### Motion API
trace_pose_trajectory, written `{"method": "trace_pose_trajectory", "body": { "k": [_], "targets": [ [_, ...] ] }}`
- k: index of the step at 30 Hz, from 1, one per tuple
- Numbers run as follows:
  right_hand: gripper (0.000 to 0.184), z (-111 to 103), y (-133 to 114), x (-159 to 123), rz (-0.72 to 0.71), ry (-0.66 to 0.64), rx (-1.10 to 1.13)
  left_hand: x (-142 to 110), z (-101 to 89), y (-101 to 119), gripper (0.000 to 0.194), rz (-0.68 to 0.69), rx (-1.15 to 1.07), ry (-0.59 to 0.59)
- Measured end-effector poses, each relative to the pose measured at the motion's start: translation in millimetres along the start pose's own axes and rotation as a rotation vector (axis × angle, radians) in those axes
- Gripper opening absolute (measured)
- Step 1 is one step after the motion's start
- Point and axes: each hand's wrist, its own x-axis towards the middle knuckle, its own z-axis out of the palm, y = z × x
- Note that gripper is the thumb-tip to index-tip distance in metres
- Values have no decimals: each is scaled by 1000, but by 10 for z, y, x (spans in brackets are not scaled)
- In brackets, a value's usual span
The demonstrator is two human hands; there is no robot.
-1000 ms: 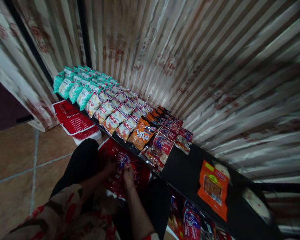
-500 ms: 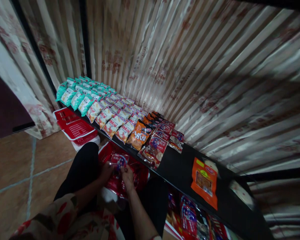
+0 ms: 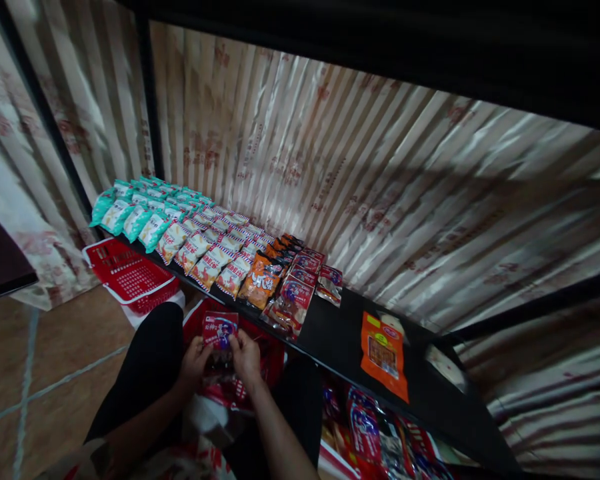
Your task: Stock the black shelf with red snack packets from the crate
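Fingers of left hand (image 3: 194, 362) and right hand (image 3: 245, 357) pinch red packet (image 3: 219, 331).

The shelf (image 3: 340, 333) has bare black room in the middle of the frame, between the red packets (image 3: 293, 300) and the orange packet (image 3: 384, 355). Left of that, packet rows (image 3: 190, 230) fill it to the curtain (image 3: 380, 180). An upper shelf (image 3: 380, 47) closes the top; a red basket (image 3: 130, 280) sits on the floor at left.
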Motion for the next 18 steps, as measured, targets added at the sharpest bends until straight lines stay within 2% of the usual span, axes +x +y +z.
{"method": "trace_pose_trajectory", "body": {
  "k": [5,10,18],
  "targets": [
    [28,-118,-196,-23,-61,30,-60,-178,22,243,60,-22,-30,-39],
    [30,-236,-374,-33,-161,36,-189,-259,31,331,65,-29,-23,-74],
    [32,-435,-497,-54,-279,120,-306,-394,144,461,56,12,-31,-160]
  ]
}}
